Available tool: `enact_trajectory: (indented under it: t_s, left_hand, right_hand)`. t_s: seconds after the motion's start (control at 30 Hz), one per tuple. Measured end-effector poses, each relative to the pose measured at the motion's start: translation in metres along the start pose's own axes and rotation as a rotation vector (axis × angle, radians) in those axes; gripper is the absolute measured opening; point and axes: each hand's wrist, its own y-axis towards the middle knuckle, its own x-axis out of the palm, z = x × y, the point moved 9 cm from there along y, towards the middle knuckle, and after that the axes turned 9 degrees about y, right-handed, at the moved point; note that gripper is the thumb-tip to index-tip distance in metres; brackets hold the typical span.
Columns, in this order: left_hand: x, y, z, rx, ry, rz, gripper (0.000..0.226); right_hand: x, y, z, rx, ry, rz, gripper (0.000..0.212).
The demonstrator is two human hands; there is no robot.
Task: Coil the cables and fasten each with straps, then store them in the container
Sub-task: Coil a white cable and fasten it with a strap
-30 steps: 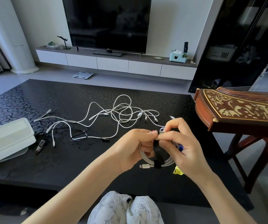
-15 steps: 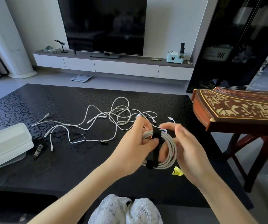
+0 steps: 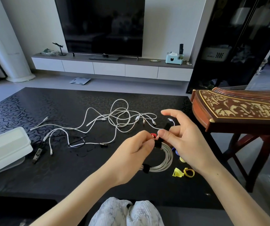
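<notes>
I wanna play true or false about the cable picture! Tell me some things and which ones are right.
1. A black strap wraps the coiled cable. True.
2. The coiled cable sits inside the white container. False: the left hand holds it over the table.
3. Loose white cables lie on the table. True.
4. The yellow straps are on the TV shelf. False: they lie on the table by the right hand.

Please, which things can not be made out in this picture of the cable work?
All in the head view.
Top of the coiled cable and the closing of the black strap: covered by the left hand and right hand.
The container: cut off by the left edge, inside not shown.
The blue strap: mostly behind the right hand.
Plug types on the loose cables: too small.
</notes>
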Motion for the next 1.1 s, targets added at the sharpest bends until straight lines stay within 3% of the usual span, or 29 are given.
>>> enact_trajectory:
  t_s: [0.1, 0.17, 0.43, 0.57, 0.67, 0.77, 0.83, 0.9, 1.03, 1.1]
  left_hand:
    - [-0.001, 0.002, -0.001, -0.035, 0.046, -0.021, 0.027]
    - [0.000, 0.003, 0.001, -0.029, 0.073, -0.046, 0.029]
    - [0.005, 0.007, 0.000, -0.059, 0.083, -0.153, 0.031]
    - [0.010, 0.009, -0.017, -0.184, -0.126, -0.153, 0.040]
    - [0.011, 0.010, -0.026, -0.257, -0.230, -0.128, 0.027]
    - [0.012, 0.013, -0.028, -0.271, -0.283, -0.128, 0.030]
    - [0.009, 0.017, -0.030, -0.270, -0.317, -0.103, 0.038]
    - [0.007, 0.020, -0.030, -0.240, -0.302, -0.089, 0.044]
    - [0.009, 0.020, -0.021, -0.176, -0.219, -0.104, 0.030]
    - [0.007, 0.021, -0.018, -0.155, -0.159, -0.100, 0.026]
  right_hand:
    - [0.003, 0.003, -0.009, -0.074, -0.139, -0.008, 0.017]
    - [0.006, 0.003, -0.011, -0.080, -0.088, -0.024, 0.008]
    - [0.004, -0.003, -0.015, -0.159, -0.001, 0.003, 0.007]
    - [0.009, -0.020, -0.027, -0.402, -0.206, 0.066, 0.006]
    - [0.020, -0.037, -0.027, -0.629, -0.335, 0.069, 0.008]
    - [0.028, -0.045, -0.022, -0.722, -0.502, 0.044, 0.010]
    - [0.031, -0.047, -0.019, -0.720, -0.568, 0.011, 0.026]
    - [0.029, -0.045, -0.018, -0.627, -0.487, -0.020, 0.043]
    - [0.007, -0.031, -0.009, -0.380, -0.179, 0.038, 0.018]
    - [0.006, -0.025, -0.003, -0.318, -0.187, 0.019, 0.026]
